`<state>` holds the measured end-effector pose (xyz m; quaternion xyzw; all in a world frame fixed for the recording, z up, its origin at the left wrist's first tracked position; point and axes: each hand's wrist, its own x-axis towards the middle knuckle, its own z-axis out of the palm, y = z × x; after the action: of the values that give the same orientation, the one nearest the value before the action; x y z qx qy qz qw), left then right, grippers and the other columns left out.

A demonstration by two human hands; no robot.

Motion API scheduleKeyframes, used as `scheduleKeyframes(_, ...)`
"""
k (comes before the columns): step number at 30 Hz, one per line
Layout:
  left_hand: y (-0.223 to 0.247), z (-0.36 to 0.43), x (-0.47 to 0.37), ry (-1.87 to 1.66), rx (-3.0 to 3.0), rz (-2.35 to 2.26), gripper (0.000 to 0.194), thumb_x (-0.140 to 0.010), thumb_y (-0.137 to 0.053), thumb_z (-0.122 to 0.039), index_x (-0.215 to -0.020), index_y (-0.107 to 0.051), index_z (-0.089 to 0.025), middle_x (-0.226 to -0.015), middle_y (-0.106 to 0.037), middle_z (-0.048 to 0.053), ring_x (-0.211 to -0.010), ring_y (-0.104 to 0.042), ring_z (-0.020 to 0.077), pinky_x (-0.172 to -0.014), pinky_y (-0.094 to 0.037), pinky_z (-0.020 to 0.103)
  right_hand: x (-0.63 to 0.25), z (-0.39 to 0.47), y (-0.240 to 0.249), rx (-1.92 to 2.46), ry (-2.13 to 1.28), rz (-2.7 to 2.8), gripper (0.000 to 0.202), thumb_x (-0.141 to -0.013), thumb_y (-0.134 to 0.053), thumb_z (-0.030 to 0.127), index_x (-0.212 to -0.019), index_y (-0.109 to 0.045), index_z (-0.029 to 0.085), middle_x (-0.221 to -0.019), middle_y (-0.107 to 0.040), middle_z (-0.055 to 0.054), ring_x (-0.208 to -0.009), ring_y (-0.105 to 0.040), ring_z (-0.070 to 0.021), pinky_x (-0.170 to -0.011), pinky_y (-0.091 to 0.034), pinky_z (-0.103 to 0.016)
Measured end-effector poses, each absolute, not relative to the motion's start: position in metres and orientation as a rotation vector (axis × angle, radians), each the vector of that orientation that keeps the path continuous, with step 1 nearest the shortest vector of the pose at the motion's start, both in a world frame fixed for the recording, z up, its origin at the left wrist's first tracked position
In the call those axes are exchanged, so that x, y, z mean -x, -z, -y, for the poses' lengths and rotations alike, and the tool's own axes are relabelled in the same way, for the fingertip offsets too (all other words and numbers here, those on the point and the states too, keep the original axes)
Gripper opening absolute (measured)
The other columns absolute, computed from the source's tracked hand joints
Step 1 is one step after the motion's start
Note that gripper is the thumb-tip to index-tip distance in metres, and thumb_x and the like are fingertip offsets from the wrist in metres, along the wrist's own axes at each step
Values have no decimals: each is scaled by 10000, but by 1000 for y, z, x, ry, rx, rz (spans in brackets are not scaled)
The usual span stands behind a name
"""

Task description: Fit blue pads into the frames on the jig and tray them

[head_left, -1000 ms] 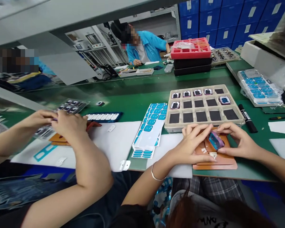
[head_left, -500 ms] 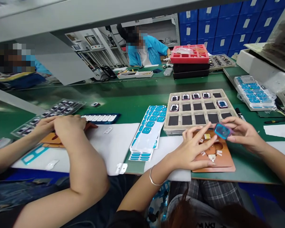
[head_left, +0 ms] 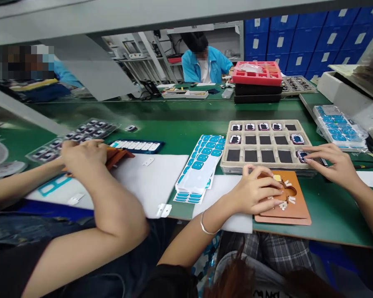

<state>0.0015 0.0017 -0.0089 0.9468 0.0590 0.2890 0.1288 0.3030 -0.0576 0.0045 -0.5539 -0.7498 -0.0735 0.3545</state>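
My right hand (head_left: 334, 167) pinches a small watch-like case (head_left: 302, 156) at its edge, in the front right compartment of the beige tray (head_left: 224, 165). Other such cases sit in the tray's back row, with one at each end of the middle row. My left hand (head_left: 257, 192) lies over the left part of a brown plate fixture (head_left: 284, 217), fingers spread and slightly bent, fingertips touching it. The fixture has a round-edged cutout, small white pieces and a yellow patch. Part of it is hidden under my fingers.
Sheets of blue stickers (head_left: 202, 159) lie left of the tray. A co-worker's hands (head_left: 83, 155) work at another brown fixture (head_left: 119, 155) on the left. Red trays (head_left: 256, 78) stand behind, and a wrapped blue stack (head_left: 338, 126) lies at right. Another person sits across the bench.
My right hand has carried the case from above the fixture to the tray's front right compartment. It showed a blue face before. My left hand's fingers have drawn in over the fixture.
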Motion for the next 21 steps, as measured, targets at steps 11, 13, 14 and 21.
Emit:
scheduleKeyframes(11, -9, -29, 25, -970, -2507, -1337, 334, -1013, -381, -344, -1062, -692, -234, -1142, -710, 54, -1099, -588, 198, -1022, -415, 433, -300, 51, 3, 1370, 286, 1920, 205, -914, -576, 378, -795, -704, 270, -897, -775, -62, -875, -673, -303, -790, -516, -480)
scheduleKeyframes(13, -24, -45, 59, -659, -2448, -1705, 319, -997, -421, -338, -1205, -633, -220, -1304, -613, 103, -1215, -516, 241, -1058, -390, 474, -299, 51, 3, 1365, 282, 1906, 228, -905, -572, 407, -773, -704, 276, -878, -775, -54, -863, -676, -304, -770, -526, -473)
scheduleKeyframes(14, -32, -55, 76, -529, -2435, -1779, 308, -950, -522, -354, -1199, -637, -213, -1334, -580, 129, -1239, -488, 289, -1047, -390, 515, -298, 51, 4, 1365, 272, 1902, 232, -898, -574, 416, -761, -703, 280, -876, -775, -48, -861, -677, -301, -767, -530, -468)
scheduleKeyframes(21, -54, -125, 123, 347, -2395, -1757, 557, -409, -951, -414, -902, -739, -266, -1458, -436, 118, -1323, -313, 469, -1022, -323, 679, -300, 50, 6, 1376, 244, 1870, 287, -881, -549, 468, -738, -703, 272, -876, -775, -62, -872, -674, -293, -791, -527, -458)
